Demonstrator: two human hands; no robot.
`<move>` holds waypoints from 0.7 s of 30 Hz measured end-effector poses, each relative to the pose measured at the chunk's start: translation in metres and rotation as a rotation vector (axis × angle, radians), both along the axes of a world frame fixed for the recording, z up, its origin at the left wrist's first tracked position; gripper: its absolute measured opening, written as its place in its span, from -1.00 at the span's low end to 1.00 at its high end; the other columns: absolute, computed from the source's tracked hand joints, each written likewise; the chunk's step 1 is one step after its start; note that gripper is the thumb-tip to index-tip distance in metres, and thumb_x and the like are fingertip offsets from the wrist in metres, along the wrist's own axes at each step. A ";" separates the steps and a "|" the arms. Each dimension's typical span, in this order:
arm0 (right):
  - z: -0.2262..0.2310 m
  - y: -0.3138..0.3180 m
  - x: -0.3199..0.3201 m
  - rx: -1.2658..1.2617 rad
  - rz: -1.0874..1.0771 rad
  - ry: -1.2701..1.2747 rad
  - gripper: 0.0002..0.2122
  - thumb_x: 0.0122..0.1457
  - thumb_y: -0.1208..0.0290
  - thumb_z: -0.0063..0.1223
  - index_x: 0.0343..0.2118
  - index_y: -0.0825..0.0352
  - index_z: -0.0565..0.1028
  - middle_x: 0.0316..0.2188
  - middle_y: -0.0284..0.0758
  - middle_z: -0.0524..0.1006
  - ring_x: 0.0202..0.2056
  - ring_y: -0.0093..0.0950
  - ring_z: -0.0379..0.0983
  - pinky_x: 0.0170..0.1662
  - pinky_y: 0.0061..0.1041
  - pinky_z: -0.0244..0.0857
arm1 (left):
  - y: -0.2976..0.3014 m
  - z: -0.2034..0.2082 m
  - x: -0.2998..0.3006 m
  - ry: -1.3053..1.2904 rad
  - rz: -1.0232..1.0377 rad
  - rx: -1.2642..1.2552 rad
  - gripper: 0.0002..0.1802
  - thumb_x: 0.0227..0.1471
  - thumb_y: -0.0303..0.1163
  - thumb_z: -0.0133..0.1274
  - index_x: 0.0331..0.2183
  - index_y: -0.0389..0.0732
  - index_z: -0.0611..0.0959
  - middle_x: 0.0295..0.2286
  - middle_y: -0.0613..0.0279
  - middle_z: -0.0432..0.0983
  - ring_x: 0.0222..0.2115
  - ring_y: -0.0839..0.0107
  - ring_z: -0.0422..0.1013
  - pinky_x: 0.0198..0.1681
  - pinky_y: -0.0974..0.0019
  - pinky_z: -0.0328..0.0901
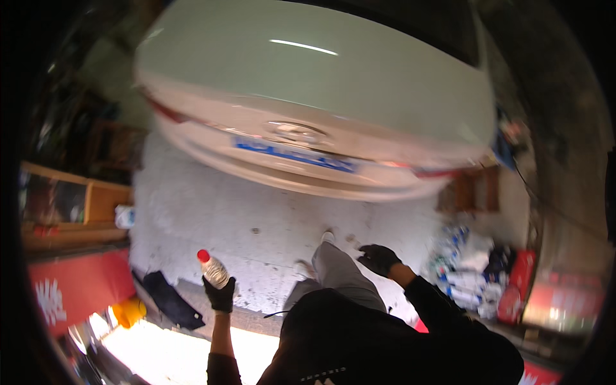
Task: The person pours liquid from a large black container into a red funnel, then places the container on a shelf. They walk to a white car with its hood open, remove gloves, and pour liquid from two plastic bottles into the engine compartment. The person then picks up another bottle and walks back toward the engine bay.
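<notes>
A clear plastic bottle with a red cap (213, 269) stands nearly upright, tilted a little, in my left hand (220, 294), which wears a black glove and is closed around its lower part. My right hand (378, 259), also black-gloved, hangs out to the right over the floor, its fingers loosely apart and nothing seen in them. Ahead of me is the rear of a pale car (308, 83), smeared by motion, with a blue plate on its bumper. Both hands are apart from the car.
Grey floor (192, 192) lies between me and the car. At the right are a pile of bottles and packs (465, 289) and a brown wooden stand (478, 190). To the left are a wooden cabinet (106, 208), a red panel (83, 282) and a dark cloth-like item (170, 300).
</notes>
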State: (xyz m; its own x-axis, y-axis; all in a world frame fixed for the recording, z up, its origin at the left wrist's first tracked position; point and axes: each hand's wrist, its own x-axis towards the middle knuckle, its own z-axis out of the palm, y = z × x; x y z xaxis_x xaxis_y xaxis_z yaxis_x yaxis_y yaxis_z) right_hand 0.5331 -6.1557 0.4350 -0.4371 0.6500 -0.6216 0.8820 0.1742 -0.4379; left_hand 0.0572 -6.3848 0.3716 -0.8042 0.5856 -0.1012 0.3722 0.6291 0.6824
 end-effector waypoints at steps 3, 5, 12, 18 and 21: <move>0.006 0.053 -0.117 0.104 0.155 0.040 -0.57 0.22 0.05 0.03 0.00 0.26 0.52 -0.18 -0.16 0.61 -0.12 -0.21 0.54 0.01 -0.32 0.40 | -0.007 -0.010 -0.091 -0.327 0.240 0.460 -0.17 -0.26 -0.52 0.40 0.08 -0.27 0.38 -0.13 0.17 0.47 -0.11 0.27 0.42 -0.02 0.21 0.35; 0.008 0.094 -0.203 0.122 0.251 0.051 -0.59 0.22 0.07 0.02 -0.01 0.26 0.53 -0.17 -0.14 0.60 -0.11 -0.17 0.52 0.01 -0.28 0.39 | -0.005 -0.022 -0.138 -0.422 0.442 0.597 -0.22 -0.24 -0.57 0.37 0.06 -0.25 0.40 -0.16 0.22 0.46 -0.16 0.34 0.42 -0.04 0.22 0.35; 0.050 0.205 -0.619 0.078 0.516 0.515 -0.62 0.22 0.10 0.02 -0.02 0.26 0.51 -0.14 -0.09 0.57 -0.09 -0.11 0.49 0.01 -0.21 0.36 | -0.038 -0.010 -0.237 -0.275 0.990 0.236 -0.21 -0.24 -0.40 0.37 0.03 -0.40 0.36 -0.31 0.13 0.54 -0.38 0.37 0.46 -0.32 0.27 0.40; 0.091 0.233 -0.957 -0.053 0.841 0.699 -0.63 0.21 0.17 0.08 -0.01 0.29 0.51 -0.18 -0.11 0.59 -0.12 -0.20 0.52 -0.02 -0.27 0.39 | -0.030 -0.030 -0.342 -0.409 1.300 0.079 -0.17 -0.28 -0.34 0.36 0.01 -0.44 0.34 -0.40 0.08 0.57 -0.42 0.33 0.49 -0.36 0.26 0.42; 0.074 0.267 -1.085 -0.043 0.939 0.616 -0.61 0.21 0.15 0.08 0.00 0.30 0.50 -0.19 -0.13 0.59 -0.12 -0.20 0.52 -0.02 -0.27 0.39 | 0.016 -0.059 -0.461 -0.333 1.262 -0.133 -0.10 -0.29 -0.36 0.36 0.08 -0.46 0.31 -0.25 -0.06 0.56 -0.27 0.14 0.52 -0.20 0.15 0.44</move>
